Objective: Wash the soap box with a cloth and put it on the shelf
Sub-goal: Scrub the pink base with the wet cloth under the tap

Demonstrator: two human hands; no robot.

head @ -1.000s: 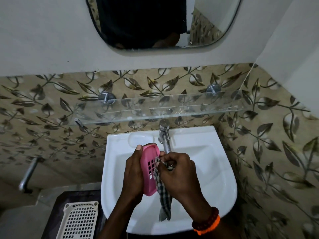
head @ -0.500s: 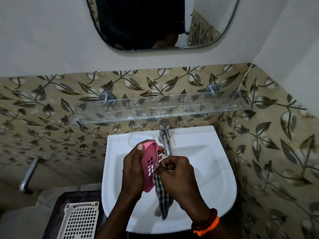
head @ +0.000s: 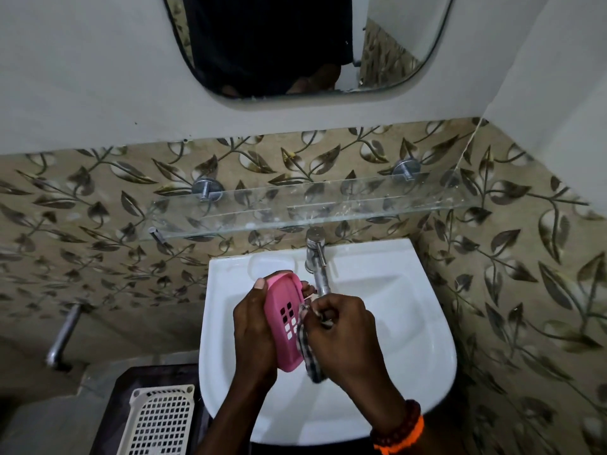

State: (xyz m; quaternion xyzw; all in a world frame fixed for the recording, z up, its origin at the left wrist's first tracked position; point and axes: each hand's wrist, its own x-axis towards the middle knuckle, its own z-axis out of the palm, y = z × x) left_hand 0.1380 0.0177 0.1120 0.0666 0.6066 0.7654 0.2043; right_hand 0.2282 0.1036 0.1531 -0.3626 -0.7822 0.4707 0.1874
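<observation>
Over the glossy white sink (head: 410, 339): left hand (head: 253, 336) wrapped round the pink slotted plastic soap box (head: 284, 326), right hand (head: 345, 336) pinching the checked cloth (head: 310, 359) against its rim, below the clear glass shelf (head: 295, 208).

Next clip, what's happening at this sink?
A person stands over the white ceramic washbasin cleaning a pink plastic soap box. The left hand grips the box on its edge, while the right hand pinches a checked cloth against its slotted face. The glass wall shelf above the steel tap awaits the box.
</observation>
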